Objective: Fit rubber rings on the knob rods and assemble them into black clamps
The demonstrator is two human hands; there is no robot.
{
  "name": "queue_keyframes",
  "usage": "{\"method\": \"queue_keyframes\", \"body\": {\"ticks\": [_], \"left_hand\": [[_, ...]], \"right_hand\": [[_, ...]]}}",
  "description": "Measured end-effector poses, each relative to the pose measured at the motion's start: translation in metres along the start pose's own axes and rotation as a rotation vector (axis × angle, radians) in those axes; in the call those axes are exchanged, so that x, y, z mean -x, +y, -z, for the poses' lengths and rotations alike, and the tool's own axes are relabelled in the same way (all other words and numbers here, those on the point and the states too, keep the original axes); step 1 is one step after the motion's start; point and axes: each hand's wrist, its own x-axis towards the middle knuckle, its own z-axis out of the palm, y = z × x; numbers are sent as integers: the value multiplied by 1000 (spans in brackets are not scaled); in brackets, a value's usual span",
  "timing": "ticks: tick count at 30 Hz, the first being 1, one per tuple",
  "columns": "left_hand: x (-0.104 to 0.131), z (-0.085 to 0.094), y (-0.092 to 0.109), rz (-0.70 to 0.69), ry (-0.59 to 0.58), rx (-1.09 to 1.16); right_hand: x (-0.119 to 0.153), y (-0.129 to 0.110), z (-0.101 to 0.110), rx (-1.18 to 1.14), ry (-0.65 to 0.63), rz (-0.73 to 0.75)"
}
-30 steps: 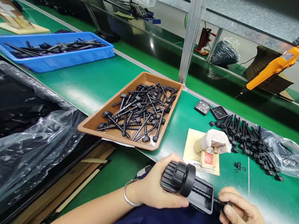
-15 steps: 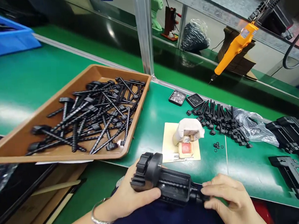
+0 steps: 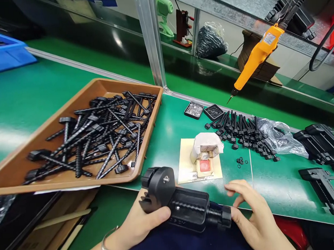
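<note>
My left hand (image 3: pixel 146 219) is wrapped round a black plastic assembly (image 3: pixel 188 208), its thumb on top of the body. The assembly has a rounded clamp end at the left, a threaded rod lying in its middle slot and a black knob (image 3: pixel 226 216) at its right end. My right hand (image 3: pixel 251 214) is beside that knob with its fingers apart; the thumb tip is at the knob's edge, and whether it touches is unclear. Beyond the assembly stands a white taped block (image 3: pixel 207 143) with a red patch, on a yellow card (image 3: pixel 185 159).
A brown tray (image 3: pixel 141 167) of black threaded bolts lies left. An orange screwdriver (image 3: pixel 255 64) hangs at right, above two small screw trays (image 3: pixel 194 109), piled black bolts (image 3: pixel 240 130), a plastic bag (image 3: pixel 285 141) and black assemblies (image 3: pixel 321 187). A blue bin (image 3: pixel 9 56) is far left.
My right hand's fingers have opened and lifted off the knob, which now shows fully. The assembly has turned slightly in my left hand. The view has shifted a little.
</note>
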Motion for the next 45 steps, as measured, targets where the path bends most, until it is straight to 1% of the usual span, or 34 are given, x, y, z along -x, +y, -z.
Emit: {"method": "queue_keyframes", "body": {"ticks": [4,6,8,10,12,14,16,18,20,23,26,29,30,32,34,37,40,43,45], "left_hand": [[1,3,-5,27,-1,51],[1,4,-8,42,1,37],[1,4,-12,32,-1,20],[2,5,-17,15,8,-2],[3,6,-23,6,36,-37],[4,7,-28,-2,88,-60],[5,7,-30,-7,110,-57],[5,6,-27,-16,80,-38],[4,4,-20,-32,15,-25],[2,1,-9,-38,-39,-33],[1,1,-4,-45,-42,-54],[1,1,-3,-54,-66,-76],[1,1,-3,-48,-73,-73],[2,1,-3,-37,-69,-35],[2,0,-2,-37,-54,-9],[1,0,3,-52,-59,-48],[0,-1,7,-59,-67,-45],[1,-2,6,-71,-78,-67],[1,-2,4,-83,-84,-95]], "right_hand": [[2,-1,-2,-46,-78,-3],[1,-4,-5,-34,-55,-48],[-1,-7,-6,25,-30,-81],[-3,-9,-5,33,-23,-37],[-5,-10,-4,-6,3,2],[-5,-9,-5,-7,12,-15],[-5,-7,-8,20,-19,-33],[-4,-5,-10,11,-61,-22],[-4,-5,-12,-20,-41,0],[-4,-5,-12,-15,-26,1],[-4,-5,-12,1,-50,13],[-4,-4,-13,-4,5,25],[-4,-4,-13,16,3,13],[-4,-4,-14,66,-42,-2],[-4,-4,-14,45,-83,12],[-5,-5,-14,-27,-42,22],[-5,-6,-14,7,-59,16],[-4,-6,-15,2,-75,3],[-3,-5,-16,-26,-51,-34]]}}
